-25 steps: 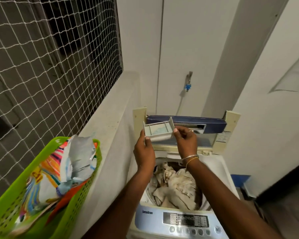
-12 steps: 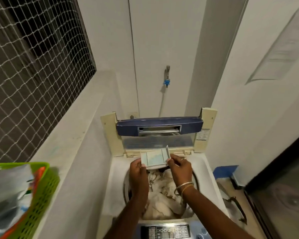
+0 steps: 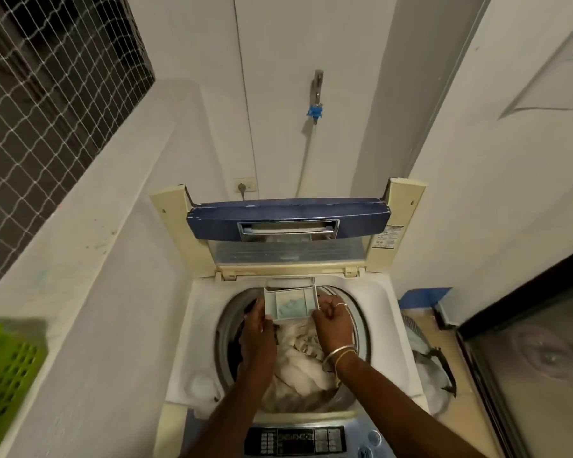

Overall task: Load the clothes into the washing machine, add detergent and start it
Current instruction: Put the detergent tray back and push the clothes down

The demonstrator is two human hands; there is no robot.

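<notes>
A top-loading washing machine [image 3: 199,312] stands with its blue-edged lid [image 3: 288,223] raised. Pale clothes [image 3: 303,361] fill the drum. I hold a small white detergent drawer [image 3: 291,304] with bluish powder in it over the back of the drum, just in front of its slot [image 3: 288,281] at the rear rim. My left hand [image 3: 257,325] grips the drawer's left side and my right hand [image 3: 333,320] grips its right side. The control panel [image 3: 298,439] lies at the front edge.
A green perforated basket [image 3: 7,368] sits on the white ledge [image 3: 90,259] at the left, partly out of frame. A tap [image 3: 316,94] with a hose hangs on the wall behind. A glass door [image 3: 536,365] and floor clutter lie to the right.
Both hands have lowered the drawer from in front of the lid down to the slot at the drum's back rim. The view swung right, so the basket is nearly out of frame.
</notes>
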